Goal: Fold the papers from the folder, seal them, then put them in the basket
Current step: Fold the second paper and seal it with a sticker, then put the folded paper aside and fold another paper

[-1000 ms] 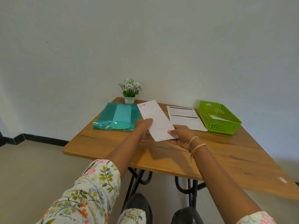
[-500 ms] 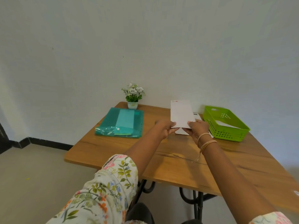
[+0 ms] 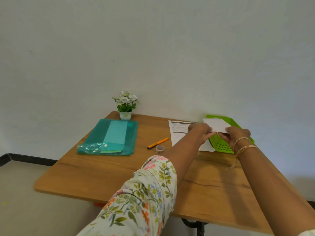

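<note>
Hands (image 3: 219,133) carried folded paper (image 3: 215,125) right, over basket (image 3: 221,147).

Both arms outstretched; left hand (image 3: 201,132) and right hand (image 3: 237,135) pinching.

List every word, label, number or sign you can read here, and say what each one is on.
None can be read.
Printed sheet lying flat on the table: dark header bars and lines of print, too small and blurred to read.
Folded paper held by the left hand and right hand over the green basket: blank on the side shown.
Teal folder, pen, tape roll: no legible marks.
</note>
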The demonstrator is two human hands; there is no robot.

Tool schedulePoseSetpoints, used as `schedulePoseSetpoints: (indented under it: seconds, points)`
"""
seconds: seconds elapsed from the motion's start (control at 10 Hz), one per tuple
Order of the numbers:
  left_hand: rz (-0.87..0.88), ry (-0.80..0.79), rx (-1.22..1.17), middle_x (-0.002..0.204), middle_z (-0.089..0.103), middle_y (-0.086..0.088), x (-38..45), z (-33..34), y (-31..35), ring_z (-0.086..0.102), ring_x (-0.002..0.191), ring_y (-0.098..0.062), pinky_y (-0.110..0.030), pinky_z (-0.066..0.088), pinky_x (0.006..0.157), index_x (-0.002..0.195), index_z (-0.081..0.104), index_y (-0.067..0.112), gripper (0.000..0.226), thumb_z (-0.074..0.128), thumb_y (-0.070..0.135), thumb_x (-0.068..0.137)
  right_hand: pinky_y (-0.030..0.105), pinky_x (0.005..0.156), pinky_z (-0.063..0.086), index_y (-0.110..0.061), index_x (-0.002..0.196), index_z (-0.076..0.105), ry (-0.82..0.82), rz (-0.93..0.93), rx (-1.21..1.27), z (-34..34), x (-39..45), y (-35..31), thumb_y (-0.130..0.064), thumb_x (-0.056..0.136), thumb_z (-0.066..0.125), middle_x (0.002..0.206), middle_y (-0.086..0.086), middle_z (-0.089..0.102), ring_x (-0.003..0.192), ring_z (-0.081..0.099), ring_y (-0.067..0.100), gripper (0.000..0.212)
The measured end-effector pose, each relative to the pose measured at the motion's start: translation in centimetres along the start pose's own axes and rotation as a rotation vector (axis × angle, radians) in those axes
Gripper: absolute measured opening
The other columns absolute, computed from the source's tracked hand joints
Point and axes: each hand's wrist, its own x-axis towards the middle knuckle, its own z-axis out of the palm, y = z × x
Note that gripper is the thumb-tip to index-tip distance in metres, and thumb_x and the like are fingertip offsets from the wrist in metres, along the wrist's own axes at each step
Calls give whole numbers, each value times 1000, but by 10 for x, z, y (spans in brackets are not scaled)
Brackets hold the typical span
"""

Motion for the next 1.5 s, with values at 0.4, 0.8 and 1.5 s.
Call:
schedulePoseSetpoints:
  seconds: [0.4, 0.8, 1.5]
  points:
    - [2, -16, 48, 118, 51, -23, 50, 53, -18, 57, 108, -27, -21, 55, 81, 109, 49, -4, 27, 50, -21, 87, 30, 34, 51, -2, 69, 44, 158, -41, -158, -23, 85, -14, 19, 84, 48, 89, 22, 56, 71, 59, 32, 26]
    - [27, 112, 168, 136, 47, -23, 91, 54, -41, 62, 100, -32, -19, 53, 42, 135, 38, -9, 56, 52, -21, 83, 33, 68, 37, -1, 73, 49, 373, -198, -510, -38, 117, 19, -2, 79, 57, 85, 15, 48, 78, 46, 27, 10]
    - [367, 34, 935, 123, 64, -11, 33, -48, -57, 57, 117, -24, -32, 47, 99, 117, 67, 5, 31, 64, 9, 87, 33, 105, 31, -2, 138, 45, 414, -304, -457, -18, 32, 93, 0, 88, 55, 138, 25, 44, 130, 41, 33, 51]
